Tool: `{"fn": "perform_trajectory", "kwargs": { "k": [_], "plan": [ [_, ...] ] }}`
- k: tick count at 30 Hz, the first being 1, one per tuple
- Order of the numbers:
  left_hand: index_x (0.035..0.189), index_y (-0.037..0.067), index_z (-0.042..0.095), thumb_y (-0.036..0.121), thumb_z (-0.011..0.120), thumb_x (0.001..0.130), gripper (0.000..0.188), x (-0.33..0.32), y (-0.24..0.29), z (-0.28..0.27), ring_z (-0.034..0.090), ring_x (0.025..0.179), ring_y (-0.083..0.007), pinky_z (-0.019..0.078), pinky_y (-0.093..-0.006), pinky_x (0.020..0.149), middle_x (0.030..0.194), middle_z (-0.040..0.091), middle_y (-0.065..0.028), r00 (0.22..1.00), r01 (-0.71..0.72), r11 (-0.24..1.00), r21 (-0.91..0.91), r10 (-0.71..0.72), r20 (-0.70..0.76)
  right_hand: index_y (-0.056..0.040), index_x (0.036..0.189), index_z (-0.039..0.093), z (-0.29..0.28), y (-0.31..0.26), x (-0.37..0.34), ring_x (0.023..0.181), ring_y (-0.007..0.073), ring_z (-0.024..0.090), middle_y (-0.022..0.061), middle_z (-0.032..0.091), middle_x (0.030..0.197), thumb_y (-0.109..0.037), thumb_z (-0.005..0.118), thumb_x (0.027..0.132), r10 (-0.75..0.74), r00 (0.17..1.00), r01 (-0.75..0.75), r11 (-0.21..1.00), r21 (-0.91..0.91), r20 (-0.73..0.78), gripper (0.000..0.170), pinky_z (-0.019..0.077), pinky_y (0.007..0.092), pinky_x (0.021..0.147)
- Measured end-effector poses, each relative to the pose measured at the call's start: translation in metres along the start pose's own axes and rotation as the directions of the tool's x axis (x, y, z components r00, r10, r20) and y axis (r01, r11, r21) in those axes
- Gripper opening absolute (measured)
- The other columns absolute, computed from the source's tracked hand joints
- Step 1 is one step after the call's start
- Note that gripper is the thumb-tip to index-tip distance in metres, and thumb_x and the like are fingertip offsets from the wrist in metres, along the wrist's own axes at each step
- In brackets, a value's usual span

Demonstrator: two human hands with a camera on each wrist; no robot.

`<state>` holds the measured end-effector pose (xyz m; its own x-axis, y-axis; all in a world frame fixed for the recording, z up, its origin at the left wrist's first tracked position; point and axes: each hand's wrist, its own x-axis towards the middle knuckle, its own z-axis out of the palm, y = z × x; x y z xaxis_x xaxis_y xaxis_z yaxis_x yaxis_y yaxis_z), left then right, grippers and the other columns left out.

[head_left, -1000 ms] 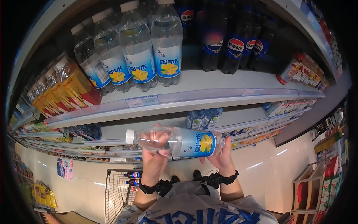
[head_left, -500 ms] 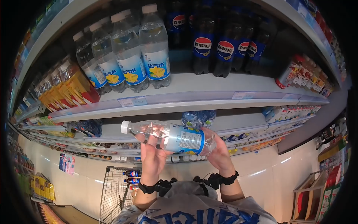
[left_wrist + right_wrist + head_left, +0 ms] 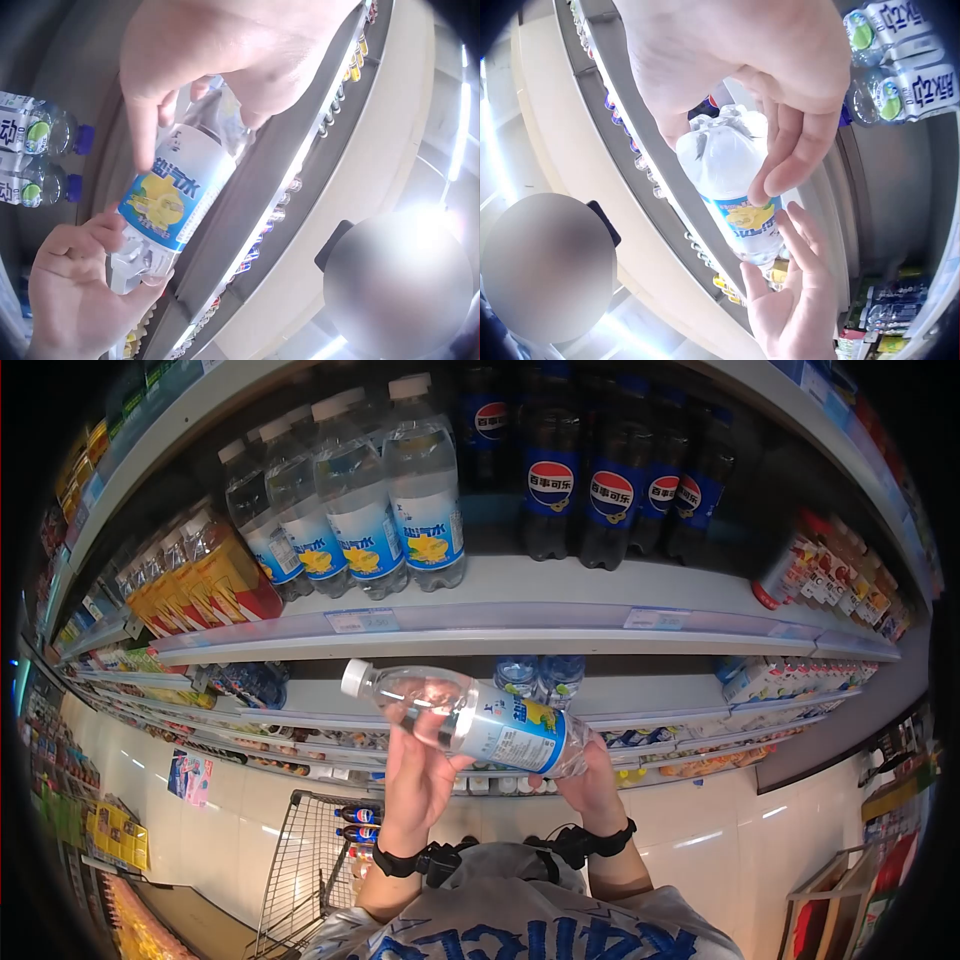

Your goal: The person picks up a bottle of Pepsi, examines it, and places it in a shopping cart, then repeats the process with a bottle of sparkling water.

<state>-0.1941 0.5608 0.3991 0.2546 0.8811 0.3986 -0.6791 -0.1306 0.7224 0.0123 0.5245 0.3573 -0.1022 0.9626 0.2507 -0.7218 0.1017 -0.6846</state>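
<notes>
A clear bottle with a white cap and a blue-and-white lemon label [image 3: 515,732] lies tilted across both hands, cap end at the left. The left hand [image 3: 418,785] holds it near the shoulder, fingers behind the clear part. Its base end is gripped by the right hand [image 3: 592,782]. In the left wrist view, the left hand [image 3: 232,56] curls round the upper part of the bottle [image 3: 176,187], and the right hand [image 3: 82,289] is at the base. From the right wrist view, the right hand [image 3: 750,75] has thumb and fingers around the base of the bottle [image 3: 731,165].
Matching lemon-label bottles [image 3: 428,520] and dark cola bottles [image 3: 548,490] stand on the upper shelf [image 3: 480,615]. Orange-labelled bottles [image 3: 225,585] are at its left. A cart [image 3: 290,860] holding cola bottles stands at lower left; a wooden rack [image 3: 815,910] is at lower right.
The held bottle has rolled between the hands, its label turning to text and then partly back to the lemon picture. Its cap end now sits higher than its base.
</notes>
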Motion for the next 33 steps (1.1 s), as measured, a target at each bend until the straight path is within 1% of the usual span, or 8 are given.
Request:
{"fn": "perform_trajectory", "kwargs": {
  "k": [5,11,14,16,19,23,26,33],
  "plan": [
    [0.147,0.015,0.024,0.051,0.035,0.101,0.059,-0.002,-0.002,-0.004,0.049,0.127,-0.0319,0.0574,-0.0514,0.088,0.147,0.036,-0.0158,0.98,0.154,0.973,-0.172,-0.172,-0.096,0.0042,0.135,0.041,-0.012,0.01,-0.003,0.106,0.0272,0.063,0.0139,0.058,0.126,-0.026,0.069,0.082,-0.059,0.997,0.053,0.994,-0.101,-0.056,0.067,0.0583,0.0417,0.074],
    [0.145,0.014,0.025,0.052,0.035,0.101,0.059,-0.01,0.0,-0.02,0.048,0.128,-0.0345,0.0538,-0.0552,0.092,0.147,0.037,-0.0154,0.995,0.044,0.995,-0.085,-0.051,-0.081,0.0039,0.144,0.034,-0.002,0.006,-0.006,0.122,0.0205,0.054,0.0154,0.048,0.14,0.004,0.072,0.077,-0.019,1.0,0.022,0.992,-0.128,0.024,0.077,0.054,0.0387,0.089],
    [0.145,0.013,0.029,0.052,0.038,0.1,0.06,-0.013,0.002,-0.021,0.04,0.135,-0.0364,0.0478,-0.0574,0.098,0.151,0.032,-0.016,0.996,0.047,0.994,-0.101,-0.053,-0.065,-0.0003,0.145,0.033,0.004,0.005,-0.006,0.112,0.0227,0.061,0.0184,0.055,0.132,-0.008,0.066,0.089,-0.004,0.997,0.012,0.995,-0.099,0.079,0.066,0.0553,0.0376,0.085],
    [0.146,0.012,0.029,0.051,0.04,0.1,0.061,-0.015,0.003,-0.021,0.035,0.138,-0.0363,0.0459,-0.0578,0.1,0.152,0.03,-0.0163,0.997,0.044,0.992,-0.119,-0.052,-0.061,-0.0058,0.145,0.033,-0.005,0.007,-0.009,0.094,0.0256,0.068,0.02,0.064,0.115,-0.043,0.049,0.099,0.194,0.958,-0.198,0.98,-0.002,0.214,0.061,0.0562,0.0357,0.075],
    [0.149,0.012,0.026,0.048,0.045,0.099,0.064,-0.018,0.004,-0.022,0.028,0.142,-0.0351,0.0393,-0.057,0.106,0.154,0.028,-0.0142,0.999,0.036,0.995,-0.092,-0.033,0.032,-0.0093,0.143,0.036,-0.007,0.019,-0.01,0.075,0.028,0.069,0.0195,0.068,0.098,-0.069,0.022,0.094,0.236,0.966,-0.243,0.969,0.055,0.11,0.078,0.0549,0.0343,0.066],
    [0.149,0.012,0.027,0.045,0.048,0.099,0.064,-0.015,0.013,-0.014,0.028,0.142,-0.0337,0.0321,-0.0519,0.111,0.15,0.034,-0.0107,0.997,0.007,1.0,0.027,-0.01,0.08,-0.0089,0.136,0.042,-0.008,0.028,-0.015,0.078,0.0287,0.068,0.0177,0.065,0.106,-0.081,0.022,0.085,0.281,0.959,-0.283,0.958,0.046,0.039,0.09,0.0555,0.0385,0.061],
    [0.146,0.012,0.03,0.046,0.048,0.099,0.061,-0.008,0.015,-0.003,0.034,0.138,-0.0314,0.0341,-0.0494,0.109,0.146,0.038,-0.0121,0.998,0.008,1.0,0.005,-0.008,0.061,-0.0045,0.138,0.04,-0.002,0.032,-0.016,0.087,0.0268,0.067,0.0175,0.065,0.108,-0.066,0.025,0.096,0.174,0.98,-0.193,0.943,0.272,0.093,0.076,0.0533,0.0373,0.071],
    [0.144,0.01,0.031,0.05,0.041,0.1,0.06,-0.011,0.006,-0.016,0.045,0.129,-0.023,0.0511,-0.0416,0.094,0.139,0.048,-0.0112,0.991,0.057,0.998,0.035,-0.052,-0.126,0.0037,0.147,0.028,0.014,0.032,-0.018,0.12,0.0249,0.054,0.0157,0.05,0.136,-0.022,0.068,0.089,-0.052,0.998,0.052,0.999,0.005,0.041,0.075,0.0485,0.041,0.095]
  ]
}}
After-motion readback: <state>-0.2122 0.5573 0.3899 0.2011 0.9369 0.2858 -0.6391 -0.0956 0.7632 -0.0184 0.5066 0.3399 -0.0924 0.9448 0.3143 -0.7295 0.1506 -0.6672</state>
